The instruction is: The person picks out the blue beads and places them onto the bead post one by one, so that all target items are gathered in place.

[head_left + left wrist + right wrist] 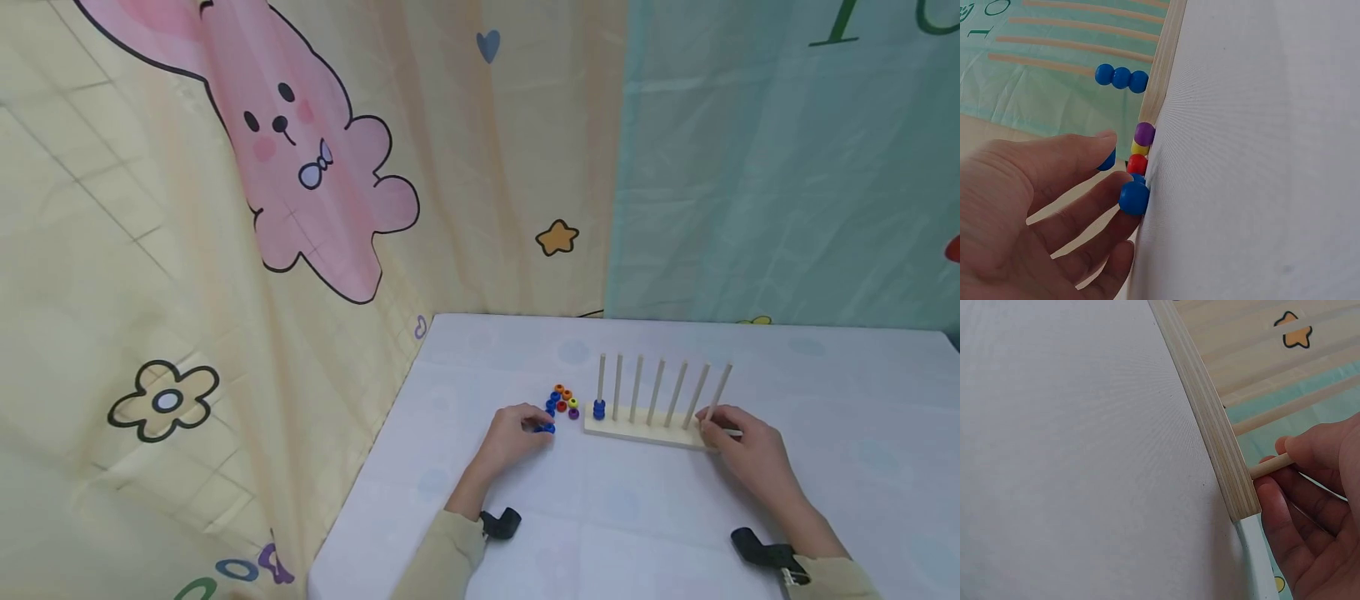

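Observation:
My left hand (517, 433) pinches a blue bead (1107, 161) at the thumb tip, partly hidden by the thumb. Another blue bead (1134, 199) lies on the table by the other fingertips. Beyond it sits a small group of loose beads: purple (573, 413), yellow (573, 402), red (562, 407), orange and blue. The wooden peg board (637, 432) carries several upright pegs; blue beads (1121, 78), three in number, are stacked on its leftmost peg. At the board's right end, my right hand (746, 446) pinches the last peg (1272, 465) low down near the base.
A white cloth covers the table (600, 517). Patterned curtains (487, 167) hang behind it and along the left side. Each wrist wears a black camera mount (501, 523).

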`<control>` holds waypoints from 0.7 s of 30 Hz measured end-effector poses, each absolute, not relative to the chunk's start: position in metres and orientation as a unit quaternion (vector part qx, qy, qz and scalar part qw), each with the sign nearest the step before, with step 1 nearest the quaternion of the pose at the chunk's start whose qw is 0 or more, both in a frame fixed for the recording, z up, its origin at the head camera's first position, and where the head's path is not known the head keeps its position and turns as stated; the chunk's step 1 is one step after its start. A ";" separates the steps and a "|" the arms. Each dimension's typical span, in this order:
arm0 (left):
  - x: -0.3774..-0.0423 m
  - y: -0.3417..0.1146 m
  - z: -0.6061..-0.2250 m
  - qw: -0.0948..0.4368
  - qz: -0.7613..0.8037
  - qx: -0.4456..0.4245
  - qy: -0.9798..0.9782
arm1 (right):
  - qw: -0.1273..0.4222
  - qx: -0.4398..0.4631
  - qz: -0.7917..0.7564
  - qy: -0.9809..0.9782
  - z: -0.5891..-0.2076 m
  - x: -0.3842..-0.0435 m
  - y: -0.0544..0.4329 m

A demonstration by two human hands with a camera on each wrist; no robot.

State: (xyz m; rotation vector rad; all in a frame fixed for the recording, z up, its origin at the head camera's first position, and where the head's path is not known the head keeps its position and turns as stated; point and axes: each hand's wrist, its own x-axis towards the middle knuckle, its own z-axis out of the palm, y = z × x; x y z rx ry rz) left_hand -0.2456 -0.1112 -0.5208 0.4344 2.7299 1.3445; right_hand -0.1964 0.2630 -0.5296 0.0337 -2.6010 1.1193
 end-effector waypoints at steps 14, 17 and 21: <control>-0.243 -0.109 -0.503 -0.009 0.448 0.161 0.879 | 0.156 0.011 0.399 -0.904 -0.533 -0.198 0.262; -0.244 -0.109 -0.501 -0.017 0.446 0.165 0.880 | 0.154 0.008 0.400 -0.904 -0.533 -0.198 0.262; -0.243 -0.108 -0.498 -0.018 0.443 0.165 0.881 | 0.155 0.009 0.399 -0.904 -0.533 -0.196 0.263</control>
